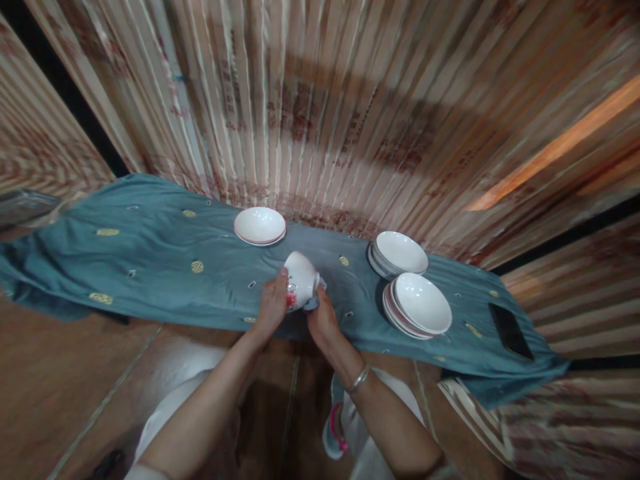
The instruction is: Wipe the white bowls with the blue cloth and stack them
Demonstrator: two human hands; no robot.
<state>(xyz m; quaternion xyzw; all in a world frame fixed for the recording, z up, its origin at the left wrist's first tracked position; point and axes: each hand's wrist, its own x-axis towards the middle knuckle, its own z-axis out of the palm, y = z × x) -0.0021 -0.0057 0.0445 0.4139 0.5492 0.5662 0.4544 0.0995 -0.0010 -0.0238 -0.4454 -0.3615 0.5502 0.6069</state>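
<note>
Tilted on its side above the cloth is a white bowl (301, 273) with a red pattern, held between both hands. My left hand (273, 303) is closed on its rim side. My right hand (323, 317) presses a bluish-grey cloth (314, 302) against the bowl's foot. Most of that cloth is hidden behind the fingers. Beyond the hands sit red-rimmed white bowls (260, 225), one in another. To the right stand two stacks, a rear stack of white bowls (401, 252) and a nearer stack of white bowls (423, 303), some with red rims.
A teal patterned cloth (165, 247) covers the long narrow table. A dark phone (510, 331) lies near the right end. Striped curtains (320, 113) hang close behind, with dark poles (75, 87) at the sides. A slipper (334, 427) shows on the tiled floor below.
</note>
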